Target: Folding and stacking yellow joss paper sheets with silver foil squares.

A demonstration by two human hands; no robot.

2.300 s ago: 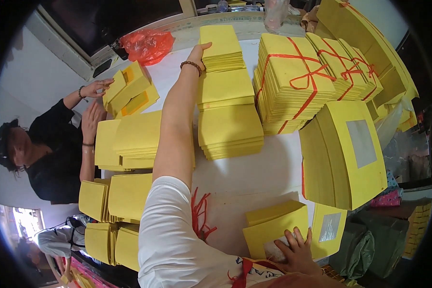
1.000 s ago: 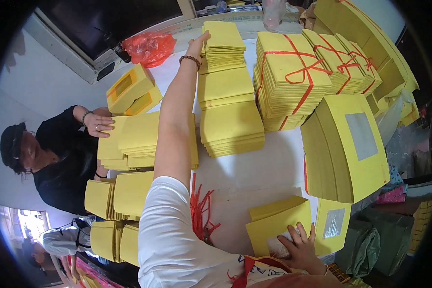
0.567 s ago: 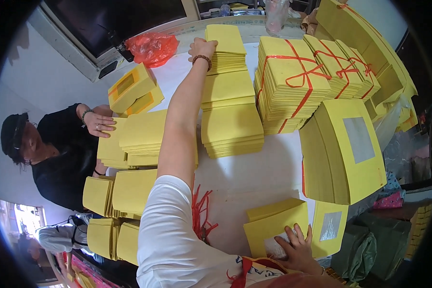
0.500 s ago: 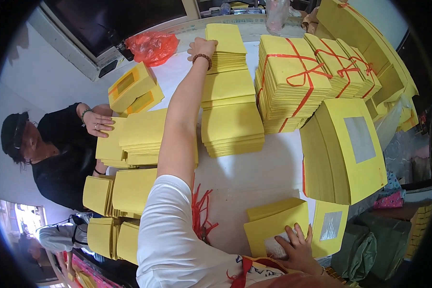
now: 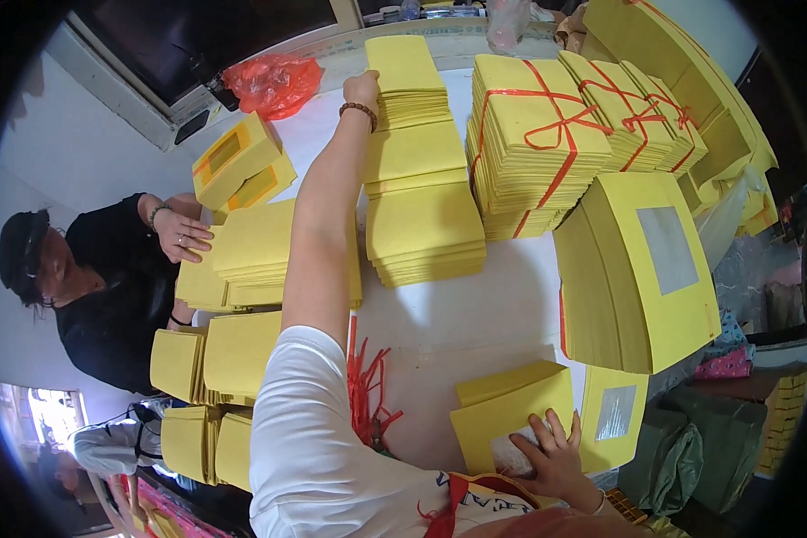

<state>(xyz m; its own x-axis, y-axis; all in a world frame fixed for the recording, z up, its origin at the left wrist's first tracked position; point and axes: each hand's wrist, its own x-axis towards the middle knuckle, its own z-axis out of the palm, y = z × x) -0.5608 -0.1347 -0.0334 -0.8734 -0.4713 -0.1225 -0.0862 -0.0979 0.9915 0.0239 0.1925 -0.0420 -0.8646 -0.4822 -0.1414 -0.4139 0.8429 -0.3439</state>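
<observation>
My left arm stretches to the far side of the table. There my left hand (image 5: 361,88) has its fingers curled closed at the left edge of the far stack of yellow paper bags (image 5: 410,76); its fingertips are partly hidden. Two more stacks, a middle one (image 5: 415,150) and a nearer one (image 5: 426,220), line up towards me. At the near right, my right hand (image 5: 551,451) lies with fingers spread on a flat yellow paper bag with a clear window (image 5: 507,417). Another windowed yellow piece (image 5: 613,412) lies beside it.
Bundles tied with red ribbon (image 5: 542,117) stand at the far right, near a large leaning windowed stack (image 5: 668,251). Loose red ribbons (image 5: 368,386) hang by my left sleeve. On the left, a co-worker's hand (image 5: 184,235) rests on more yellow stacks (image 5: 255,242).
My left hand has drawn slightly left along the far stack's edge, its fingers more curled. The view has shifted a little. My right hand stays on the windowed bag.
</observation>
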